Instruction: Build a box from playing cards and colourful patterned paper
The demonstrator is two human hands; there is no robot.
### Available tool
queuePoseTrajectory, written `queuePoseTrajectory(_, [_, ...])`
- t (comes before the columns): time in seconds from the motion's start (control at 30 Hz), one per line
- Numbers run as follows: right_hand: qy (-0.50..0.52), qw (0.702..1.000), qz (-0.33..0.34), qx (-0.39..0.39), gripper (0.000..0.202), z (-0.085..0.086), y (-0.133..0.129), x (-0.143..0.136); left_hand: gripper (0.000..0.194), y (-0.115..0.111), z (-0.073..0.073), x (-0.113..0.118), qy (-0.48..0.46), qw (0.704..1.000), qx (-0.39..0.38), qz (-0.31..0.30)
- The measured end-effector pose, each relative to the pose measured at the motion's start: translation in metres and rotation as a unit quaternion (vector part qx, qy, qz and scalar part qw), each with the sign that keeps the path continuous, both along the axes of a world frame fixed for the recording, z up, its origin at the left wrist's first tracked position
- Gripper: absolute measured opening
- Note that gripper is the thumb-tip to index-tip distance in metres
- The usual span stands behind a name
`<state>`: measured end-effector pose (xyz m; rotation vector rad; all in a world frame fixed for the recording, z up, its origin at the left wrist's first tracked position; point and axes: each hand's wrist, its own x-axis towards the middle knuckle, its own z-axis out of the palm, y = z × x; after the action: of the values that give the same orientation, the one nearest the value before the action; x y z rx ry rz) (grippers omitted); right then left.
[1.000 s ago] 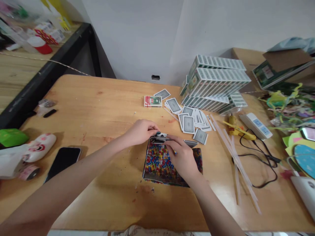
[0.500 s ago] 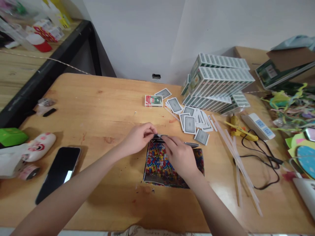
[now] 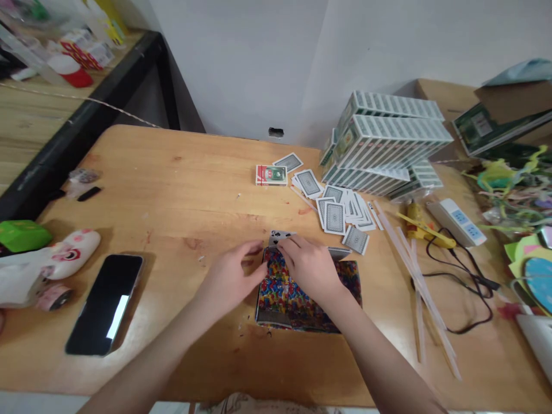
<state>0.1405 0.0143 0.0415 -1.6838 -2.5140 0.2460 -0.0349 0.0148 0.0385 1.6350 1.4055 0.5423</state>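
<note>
A shallow piece covered in a multicoloured pattern (image 3: pixel 276 282) lies on the wooden table in front of me. At its back edge a playing card (image 3: pixel 276 237) shows its face, with black pips. My right hand (image 3: pixel 313 267) has its fingers closed on this card and on the piece's back edge. My left hand (image 3: pixel 235 273) is at the left edge, thumb and fingers apart, holding nothing. A grey strip (image 3: pixel 340 252) stands along the back edge, to the right of my right hand.
Face-down cards (image 3: pixel 334 217) lie scattered behind, near a red and green card box (image 3: pixel 271 175) and stacked card boxes (image 3: pixel 388 138). Glue sticks (image 3: pixel 425 293), a yellow glue gun (image 3: pixel 416 221) and a power strip (image 3: pixel 459 221) are right; a phone (image 3: pixel 106 305) is left.
My left hand has let go of the back edge and moved down and left, its fingers opening. The card's face now shows flatter. The view has shifted slightly.
</note>
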Motion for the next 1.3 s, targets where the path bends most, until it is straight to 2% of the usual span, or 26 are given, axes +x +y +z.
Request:
queuePoseTrajectory(0.1, [0.005, 1.000, 0.002, -0.002, 0.021, -0.002, 0.000, 0.001, 0.030, -0.021, -0.004, 0.009, 0.029, 0.999, 0.001, 0.018])
queuePoseTrajectory(0.23, [0.027, 1.000, 0.012, -0.006, 0.021, -0.006, 0.001, 0.003, 0.030, -0.030, -0.010, 0.022, 0.092, 0.993, 0.038, 0.056])
queuePoseTrajectory(0.43, [0.046, 0.999, 0.005, -0.007, 0.020, -0.008, -0.002, 0.002, 0.037, -0.030, -0.015, 0.025, 0.049, 0.993, 0.085, 0.065])
queuePoseTrajectory(0.63, [0.050, 0.999, 0.017, 0.000, 0.021, -0.008, 0.000, 0.000, 0.031, -0.024, -0.015, 0.025, 0.046, 0.994, 0.081, 0.057])
queuePoseTrajectory(0.77, [0.048, 0.999, 0.025, 0.007, 0.023, -0.008, 0.000, 0.000, 0.024, -0.017, -0.015, 0.029, 0.070, 0.988, 0.118, 0.066])
queuePoseTrajectory(1.03, [0.064, 0.998, 0.016, -0.022, 0.021, -0.006, 0.001, -0.001, 0.021, -0.007, -0.015, 0.028, 0.138, 0.971, 0.196, -0.007])
queuePoseTrajectory(1.2, [0.086, 0.994, -0.015, -0.066, 0.020, 0.007, 0.000, 0.006, 0.024, -0.004, -0.016, 0.026, 0.159, 0.965, 0.204, -0.029])
queuePoseTrajectory(1.3, [0.133, 0.989, -0.038, -0.055, 0.018, 0.016, 0.003, 0.014, 0.027, -0.004, -0.017, 0.026, 0.161, 0.964, 0.210, -0.036])
